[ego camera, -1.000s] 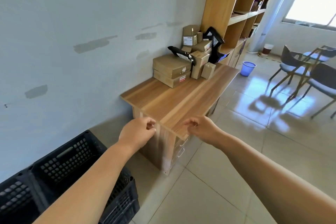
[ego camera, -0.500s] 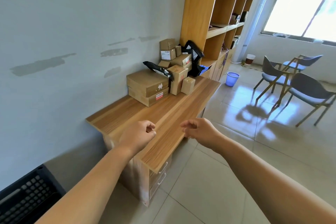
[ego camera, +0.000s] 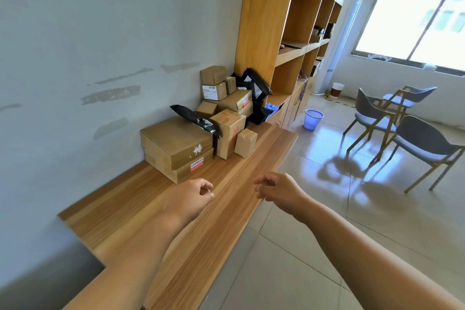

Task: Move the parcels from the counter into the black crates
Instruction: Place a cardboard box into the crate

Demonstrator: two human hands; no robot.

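Observation:
Several cardboard parcels are piled at the far end of the wooden counter (ego camera: 141, 214) against the wall. Two flat boxes (ego camera: 176, 145) are stacked nearest me, with a black plastic mailer (ego camera: 196, 118) lying across the top one. Beside them stand a taller box (ego camera: 227, 131) and a small box (ego camera: 245, 142). More boxes (ego camera: 214, 83) and black bags (ego camera: 256, 85) are heaped behind. My left hand (ego camera: 187, 200) hovers over the counter, fingers loosely curled, holding nothing. My right hand (ego camera: 279, 190) hovers at the counter's front edge, also loosely curled and empty. No black crates are in view.
A tall wooden shelf unit (ego camera: 289, 33) rises behind the parcels. A blue bin (ego camera: 312, 118) stands on the tiled floor. Grey chairs (ego camera: 422, 143) stand at the right under a bright window. The wall runs along the left.
My view has moved forward along the counter toward the parcels. The black crates at the lower left have dropped out of view. Both hands have advanced over the counter, still empty.

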